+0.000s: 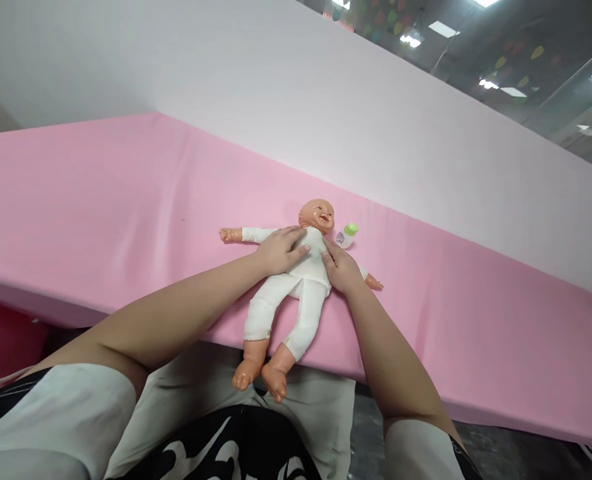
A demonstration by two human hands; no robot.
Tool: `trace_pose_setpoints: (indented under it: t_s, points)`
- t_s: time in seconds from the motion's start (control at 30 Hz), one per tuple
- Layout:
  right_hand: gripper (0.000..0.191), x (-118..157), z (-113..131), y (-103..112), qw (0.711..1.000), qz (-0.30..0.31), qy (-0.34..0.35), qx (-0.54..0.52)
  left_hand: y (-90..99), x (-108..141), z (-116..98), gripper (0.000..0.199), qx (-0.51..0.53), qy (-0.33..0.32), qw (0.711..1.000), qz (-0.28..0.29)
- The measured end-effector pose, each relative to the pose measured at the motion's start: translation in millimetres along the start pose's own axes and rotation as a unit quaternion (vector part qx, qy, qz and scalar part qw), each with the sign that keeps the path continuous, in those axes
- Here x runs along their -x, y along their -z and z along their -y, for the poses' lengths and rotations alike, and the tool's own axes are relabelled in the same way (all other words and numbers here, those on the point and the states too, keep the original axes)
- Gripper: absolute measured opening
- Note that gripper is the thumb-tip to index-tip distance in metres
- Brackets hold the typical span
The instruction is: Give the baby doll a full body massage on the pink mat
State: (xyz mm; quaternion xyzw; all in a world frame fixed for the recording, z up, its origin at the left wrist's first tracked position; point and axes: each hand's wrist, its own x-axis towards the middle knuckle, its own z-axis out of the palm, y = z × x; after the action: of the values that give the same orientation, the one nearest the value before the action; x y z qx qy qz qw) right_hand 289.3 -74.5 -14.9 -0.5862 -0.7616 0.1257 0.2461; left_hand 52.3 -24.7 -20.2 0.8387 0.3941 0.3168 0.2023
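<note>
A baby doll point(309, 263) with a white cloth body lies face up on a pink padded surface point(126, 213), its bare feet hanging over the front edge. My left hand point(281, 251) rests flat on the left side of its chest, fingers spread. On the other side of the chest lies my right hand point(342, 265), fingers apart, touching the doll near its shoulder. Neither hand is wrapped round anything. Beside the doll's head, just beyond my right hand, is a small bottle point(345, 237) with a green cap.
A white wall point(276, 87) rises behind the pink surface, with dark glass and ceiling lights above it at the upper right. The surface's front edge runs across above my lap. Something red point(6, 340) is at the lower left.
</note>
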Motion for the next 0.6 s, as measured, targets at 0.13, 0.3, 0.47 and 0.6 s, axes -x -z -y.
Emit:
trace_pose_setpoints:
  t_s: [0.13,0.3,0.47,0.6]
  points:
    - [0.051,1.5,-2.1,6.4,0.996,-0.001,-0.074,0.053,10.4,17.7,-22.3,0.071,0.091,-0.166,0.979,0.081]
    - [0.046,2.8,4.4,10.1,0.99,0.014,-0.098,0.099,13.8,30.9,-45.9,0.054,0.145,-0.274,0.931,0.195]
    - [0.045,3.8,7.7,11.4,0.99,0.02,-0.1,0.095,6.3,21.8,-41.9,0.053,0.054,-0.259,0.937,0.228]
    - [0.046,3.1,4.7,9.3,0.992,0.01,-0.099,0.078,3.5,6.4,-23.3,0.059,-0.042,-0.162,0.965,0.201]
